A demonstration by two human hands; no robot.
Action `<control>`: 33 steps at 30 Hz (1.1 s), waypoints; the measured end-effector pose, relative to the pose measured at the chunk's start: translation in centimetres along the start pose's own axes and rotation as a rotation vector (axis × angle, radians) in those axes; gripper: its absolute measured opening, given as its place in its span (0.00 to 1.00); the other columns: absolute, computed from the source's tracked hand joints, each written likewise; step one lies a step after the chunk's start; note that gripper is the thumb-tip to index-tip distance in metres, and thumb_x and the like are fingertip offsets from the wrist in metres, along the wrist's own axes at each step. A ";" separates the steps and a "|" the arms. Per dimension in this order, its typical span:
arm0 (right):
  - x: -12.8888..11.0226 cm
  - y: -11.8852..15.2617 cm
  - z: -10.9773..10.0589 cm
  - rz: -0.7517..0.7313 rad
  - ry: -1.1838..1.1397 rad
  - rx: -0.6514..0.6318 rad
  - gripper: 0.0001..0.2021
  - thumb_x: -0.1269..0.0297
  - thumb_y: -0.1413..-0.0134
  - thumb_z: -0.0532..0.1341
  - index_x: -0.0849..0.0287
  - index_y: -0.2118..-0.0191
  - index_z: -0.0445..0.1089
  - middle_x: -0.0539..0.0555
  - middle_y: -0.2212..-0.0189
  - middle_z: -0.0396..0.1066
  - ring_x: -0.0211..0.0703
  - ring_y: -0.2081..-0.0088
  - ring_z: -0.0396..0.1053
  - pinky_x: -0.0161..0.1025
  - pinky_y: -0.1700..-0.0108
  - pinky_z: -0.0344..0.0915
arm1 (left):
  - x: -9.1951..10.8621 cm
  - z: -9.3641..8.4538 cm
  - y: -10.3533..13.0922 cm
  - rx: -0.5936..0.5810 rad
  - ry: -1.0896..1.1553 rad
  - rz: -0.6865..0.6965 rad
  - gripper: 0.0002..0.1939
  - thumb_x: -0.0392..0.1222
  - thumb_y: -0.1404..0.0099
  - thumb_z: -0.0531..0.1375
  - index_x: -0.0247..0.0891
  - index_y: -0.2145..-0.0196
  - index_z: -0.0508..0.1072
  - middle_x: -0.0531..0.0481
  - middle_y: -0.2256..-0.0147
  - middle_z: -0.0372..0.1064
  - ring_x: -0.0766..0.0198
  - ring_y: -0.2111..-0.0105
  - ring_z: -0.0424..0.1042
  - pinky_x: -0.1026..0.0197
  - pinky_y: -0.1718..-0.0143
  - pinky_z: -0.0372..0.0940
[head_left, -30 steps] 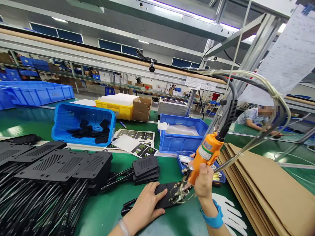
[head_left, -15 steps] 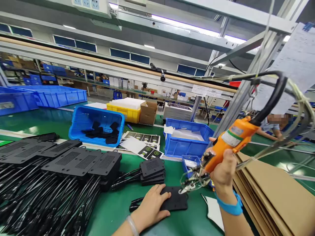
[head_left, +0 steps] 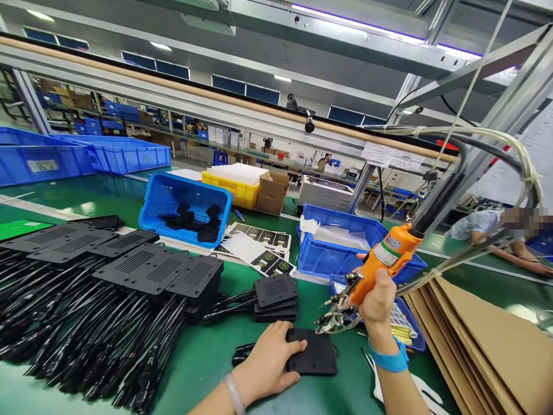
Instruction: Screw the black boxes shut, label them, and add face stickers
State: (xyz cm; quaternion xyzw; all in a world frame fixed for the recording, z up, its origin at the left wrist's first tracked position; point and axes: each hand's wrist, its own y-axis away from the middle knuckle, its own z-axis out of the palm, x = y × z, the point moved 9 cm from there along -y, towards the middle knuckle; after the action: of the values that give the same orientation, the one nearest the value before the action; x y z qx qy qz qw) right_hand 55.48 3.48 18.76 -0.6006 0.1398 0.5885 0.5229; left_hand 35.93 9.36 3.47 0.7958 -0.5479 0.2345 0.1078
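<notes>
At lower centre, the left hand (head_left: 268,358) lay spread on 1 black case (head_left: 318,353); the right hand (head_left: 378,302) gripped the orange driver (head_left: 402,241), probably best aligned squarely.

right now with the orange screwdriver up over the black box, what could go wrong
The tip of the orange power screwdriver is near the fingers of the left hand on the black box, so a slip might nick them. The loose tubes around its tip could snag on the box's edge. The white glove lies close to the right hand and might get caught or dragged by that arm.
</notes>
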 end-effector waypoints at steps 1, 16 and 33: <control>0.1 0.1 0.0 0.005 0.000 -0.001 0.30 0.37 0.48 0.58 0.63 0.57 0.72 0.49 0.81 0.67 0.37 0.87 0.59 0.36 0.86 0.58 | -0.1 0.0 0.0 0.005 0.003 0.000 0.34 0.49 0.45 0.72 0.49 0.41 0.71 0.36 0.44 0.64 0.41 0.43 0.64 0.42 0.42 0.61; 2.3 1.0 -0.6 0.049 -0.021 -0.030 0.26 0.38 0.48 0.57 0.60 0.65 0.69 0.50 0.80 0.67 0.36 0.86 0.58 0.35 0.87 0.55 | 0.2 -0.1 0.0 -0.033 0.004 -0.002 0.35 0.48 0.44 0.71 0.49 0.40 0.70 0.36 0.43 0.63 0.41 0.43 0.64 0.41 0.43 0.62; -6.1 0.2 1.6 -0.098 -0.022 0.037 0.30 0.38 0.45 0.55 0.61 0.51 0.72 0.51 0.79 0.65 0.39 0.85 0.59 0.38 0.84 0.55 | 0.2 0.0 0.0 0.006 -0.019 0.027 0.36 0.52 0.43 0.72 0.49 0.39 0.69 0.35 0.43 0.63 0.40 0.44 0.65 0.42 0.43 0.62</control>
State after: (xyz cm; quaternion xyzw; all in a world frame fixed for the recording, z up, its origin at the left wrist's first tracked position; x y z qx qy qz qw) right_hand 52.76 1.97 24.25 -0.5903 0.1154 0.5661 0.5637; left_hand 36.03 9.20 3.56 0.7909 -0.5587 0.2299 0.0971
